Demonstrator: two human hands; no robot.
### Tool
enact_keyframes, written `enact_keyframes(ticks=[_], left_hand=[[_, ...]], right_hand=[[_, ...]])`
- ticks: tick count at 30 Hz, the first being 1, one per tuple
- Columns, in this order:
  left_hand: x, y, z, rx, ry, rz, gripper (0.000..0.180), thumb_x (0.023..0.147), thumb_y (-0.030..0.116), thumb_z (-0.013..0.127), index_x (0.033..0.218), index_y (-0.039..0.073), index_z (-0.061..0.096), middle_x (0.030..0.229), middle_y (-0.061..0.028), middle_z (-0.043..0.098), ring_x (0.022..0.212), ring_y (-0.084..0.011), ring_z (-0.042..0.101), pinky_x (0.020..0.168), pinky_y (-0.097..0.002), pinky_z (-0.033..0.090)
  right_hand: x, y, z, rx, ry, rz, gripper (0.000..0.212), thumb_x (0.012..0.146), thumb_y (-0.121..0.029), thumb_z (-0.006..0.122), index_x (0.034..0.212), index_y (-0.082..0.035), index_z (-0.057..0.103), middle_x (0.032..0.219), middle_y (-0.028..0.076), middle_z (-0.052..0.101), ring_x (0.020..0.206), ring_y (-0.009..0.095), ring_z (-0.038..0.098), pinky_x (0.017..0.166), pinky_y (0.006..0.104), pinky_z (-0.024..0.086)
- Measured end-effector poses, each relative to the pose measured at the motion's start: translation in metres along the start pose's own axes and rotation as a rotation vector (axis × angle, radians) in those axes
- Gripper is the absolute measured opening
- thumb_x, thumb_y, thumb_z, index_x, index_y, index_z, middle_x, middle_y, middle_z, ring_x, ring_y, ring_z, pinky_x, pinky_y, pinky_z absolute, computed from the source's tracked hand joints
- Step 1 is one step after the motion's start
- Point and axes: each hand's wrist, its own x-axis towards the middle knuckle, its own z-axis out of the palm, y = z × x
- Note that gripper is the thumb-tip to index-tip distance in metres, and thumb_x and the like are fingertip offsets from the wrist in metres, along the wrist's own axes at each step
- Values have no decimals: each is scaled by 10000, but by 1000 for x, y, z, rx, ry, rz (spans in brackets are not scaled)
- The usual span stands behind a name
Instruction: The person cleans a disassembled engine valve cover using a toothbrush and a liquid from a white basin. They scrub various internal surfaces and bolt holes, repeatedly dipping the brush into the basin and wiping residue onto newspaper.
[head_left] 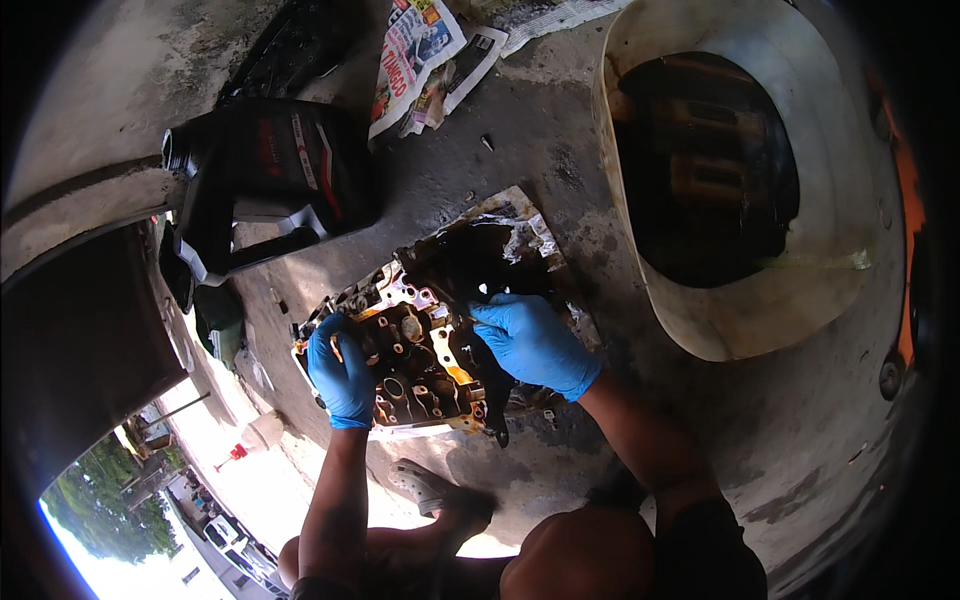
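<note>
An oily metal engine part (440,350), which looks like a cylinder head with round bores and bolt holes, lies on a dark, oil-soaked sheet (545,240) on the floor. My left hand (340,372), in a blue glove, has its fingers curled round the part's left edge. Over the part's right edge is my right hand (537,345), also in a blue glove. Its fingers are closed and pressed together at the fingertips. Whatever they hold, if anything, is too dark to make out.
A black plastic jug (345,165) lies on its side at the far left. Crumpled newspaper (415,65) is beyond the part. At right stands a cut-open whitish plastic tub (840,230) with dark liquid and a submerged metal piece. A small bolt-like piece (487,142) lies on the concrete.
</note>
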Motion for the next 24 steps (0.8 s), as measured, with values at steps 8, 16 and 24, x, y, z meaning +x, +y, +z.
enact_keyframes(ticks=[8,16,24], left_hand=[[-2,-10,2,-10,-10,-77,229,931,-27,505,1096,-22,664,1016,-128,696,949,-214,651,888,-334,500],[-2,-15,2,-30,-9,-43,247,933,-30,497,1111,-10,667,1046,-123,698,963,-207,650,900,-335,499],[-4,-22,3,-37,-6,-73,230,970,4,501,1126,-7,670,1066,-108,701,992,-196,649,926,-330,494]], right_hand=[[18,6,-29,-183,-90,-45,147,863,-138,642,930,-66,750,860,152,698,768,362,670,710,468,539],[12,-15,-32,-271,-204,34,137,856,-142,659,958,-101,742,855,131,678,758,362,667,689,467,538],[14,-8,-24,-399,-95,39,160,829,-130,668,959,-112,761,840,112,686,753,337,672,707,452,542]])
